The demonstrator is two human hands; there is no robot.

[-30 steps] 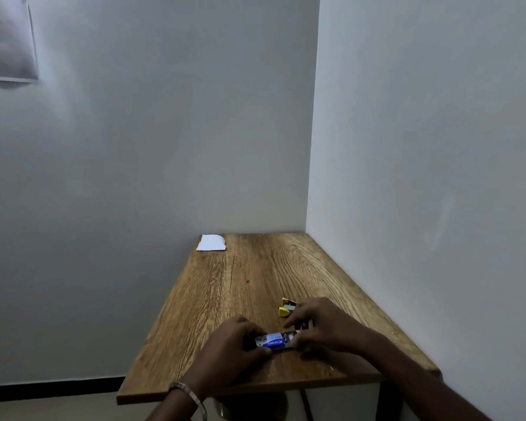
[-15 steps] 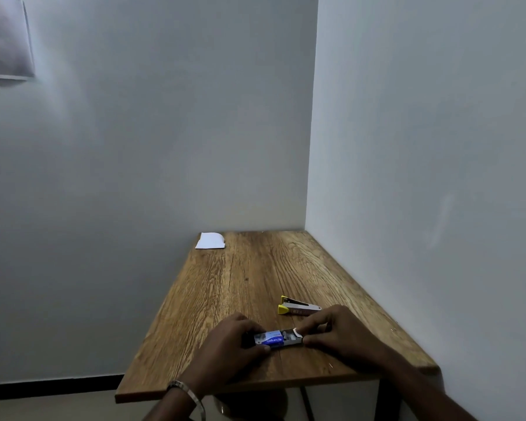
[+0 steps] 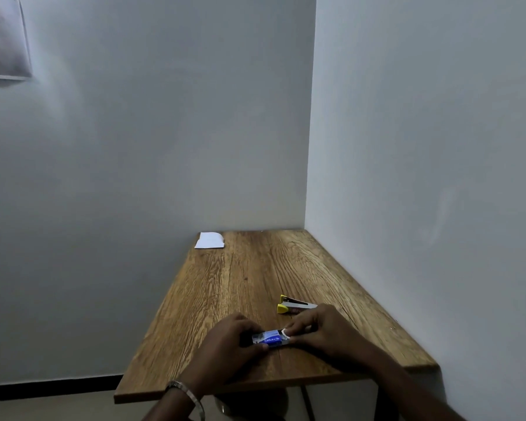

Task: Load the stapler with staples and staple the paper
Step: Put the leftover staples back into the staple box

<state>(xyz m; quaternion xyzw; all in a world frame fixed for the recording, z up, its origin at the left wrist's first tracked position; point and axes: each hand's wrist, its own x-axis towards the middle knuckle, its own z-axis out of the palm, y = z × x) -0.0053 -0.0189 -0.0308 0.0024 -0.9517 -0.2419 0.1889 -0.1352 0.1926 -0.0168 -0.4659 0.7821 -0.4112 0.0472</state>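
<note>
A small blue and white staple box [image 3: 270,339] lies near the front edge of the wooden table [image 3: 249,278]. My left hand [image 3: 231,344] grips its left end. My right hand [image 3: 322,332] pinches its right end, where a white flap stands open. Just behind my right hand a yellow and silver stapler [image 3: 295,308] lies on the table, its yellow tip pointing left. A folded white paper [image 3: 210,240] rests at the far left corner of the table. The staples themselves are not visible.
The table stands in a corner, with a grey wall [image 3: 422,177] along its right side and another behind it. A metal bangle [image 3: 189,396] is on my left wrist. A sheet [image 3: 3,38] hangs on the back wall at upper left.
My right hand has drawn back to the right end of the box, uncovering the stapler behind it. The box's white flap has come open. My left hand has stayed on the box.
</note>
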